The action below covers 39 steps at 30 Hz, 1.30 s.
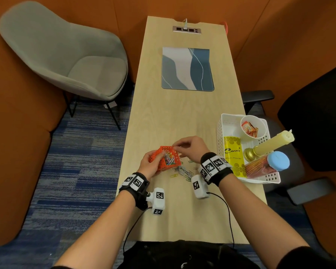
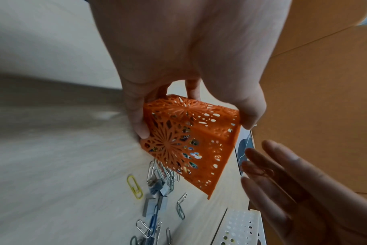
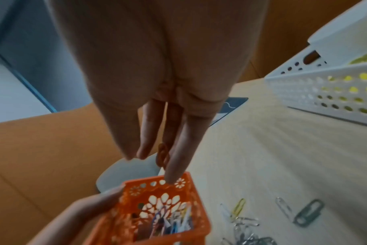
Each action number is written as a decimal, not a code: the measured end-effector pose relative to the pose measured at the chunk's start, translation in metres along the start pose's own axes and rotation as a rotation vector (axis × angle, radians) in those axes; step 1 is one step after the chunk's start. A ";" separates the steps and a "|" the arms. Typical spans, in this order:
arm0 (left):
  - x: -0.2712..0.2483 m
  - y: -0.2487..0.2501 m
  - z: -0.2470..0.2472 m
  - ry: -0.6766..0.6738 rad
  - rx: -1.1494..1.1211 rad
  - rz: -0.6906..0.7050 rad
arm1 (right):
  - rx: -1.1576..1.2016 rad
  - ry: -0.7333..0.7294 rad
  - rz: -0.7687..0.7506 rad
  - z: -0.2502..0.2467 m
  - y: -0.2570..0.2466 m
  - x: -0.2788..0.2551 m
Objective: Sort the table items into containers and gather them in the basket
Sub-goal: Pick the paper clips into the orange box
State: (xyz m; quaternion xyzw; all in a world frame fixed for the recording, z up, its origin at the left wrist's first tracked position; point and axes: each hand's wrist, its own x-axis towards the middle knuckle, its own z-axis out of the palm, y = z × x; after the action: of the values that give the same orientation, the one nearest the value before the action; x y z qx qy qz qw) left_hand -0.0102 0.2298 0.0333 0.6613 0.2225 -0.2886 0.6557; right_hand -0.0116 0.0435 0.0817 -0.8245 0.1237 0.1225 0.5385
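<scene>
My left hand [image 1: 155, 160] grips a small orange perforated box [image 1: 171, 167] [image 2: 191, 144] [image 3: 149, 184] and holds it tilted just above the wooden table [image 1: 163, 113]. Several coloured paper clips lie inside it. My right hand [image 1: 179, 145] hovers at the box's far rim and pinches an orange paper clip [image 3: 162, 155] [image 2: 264, 172] between its fingers. Loose paper clips [image 1: 184, 172] [image 2: 157, 190] [image 3: 241, 220] lie scattered on the table below the box. The white perforated basket [image 1: 220, 133] [image 3: 316, 92] stands at the right edge.
The basket holds a white cup of sachets [image 1: 253, 126], a yellow packet [image 1: 233, 154], a candle on a brass holder [image 1: 270, 144] and a blue-lidded jar [image 1: 277, 161]. A blue-grey mat [image 1: 187, 68] lies farther back. A grey chair [image 1: 62, 55] stands left, a black chair [image 1: 318, 117] right.
</scene>
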 end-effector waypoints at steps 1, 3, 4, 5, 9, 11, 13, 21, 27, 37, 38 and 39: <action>0.000 0.000 -0.002 0.009 -0.017 0.001 | -0.060 0.082 0.014 0.000 0.005 0.002; 0.001 -0.001 -0.007 0.036 -0.053 0.009 | -0.250 0.188 0.124 0.000 0.024 0.006; 0.001 -0.001 -0.011 0.044 -0.068 0.010 | -0.359 0.155 0.206 0.002 0.034 0.005; 0.001 -0.002 -0.015 0.048 -0.081 0.005 | -0.466 0.083 0.281 0.007 0.046 0.003; 0.002 -0.002 -0.028 0.054 -0.116 -0.030 | -0.639 -0.022 0.302 0.034 0.079 -0.013; 0.001 -0.003 -0.032 0.054 -0.117 -0.037 | -0.651 0.022 0.229 0.046 0.087 -0.015; 0.002 -0.004 -0.034 0.057 -0.115 -0.039 | -0.698 0.055 0.159 0.056 0.090 -0.014; 0.000 -0.009 -0.041 0.041 -0.069 -0.039 | -0.679 0.084 0.040 0.053 0.088 0.002; -0.001 -0.007 -0.039 0.006 -0.051 -0.032 | -0.121 0.194 0.294 0.031 0.087 -0.004; 0.000 -0.005 -0.011 -0.037 0.003 -0.037 | 0.312 0.007 0.056 0.003 -0.003 -0.012; 0.000 -0.004 -0.009 -0.041 0.011 -0.035 | 0.248 -0.043 0.038 0.005 -0.005 -0.010; -0.001 -0.004 -0.008 -0.044 0.018 -0.033 | 0.178 -0.067 0.023 0.006 -0.004 -0.008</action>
State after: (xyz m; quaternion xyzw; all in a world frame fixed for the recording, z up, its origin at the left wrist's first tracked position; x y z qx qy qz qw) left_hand -0.0126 0.2380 0.0309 0.6569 0.2165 -0.3158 0.6495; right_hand -0.0184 0.0510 0.0857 -0.7674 0.1253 0.1445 0.6119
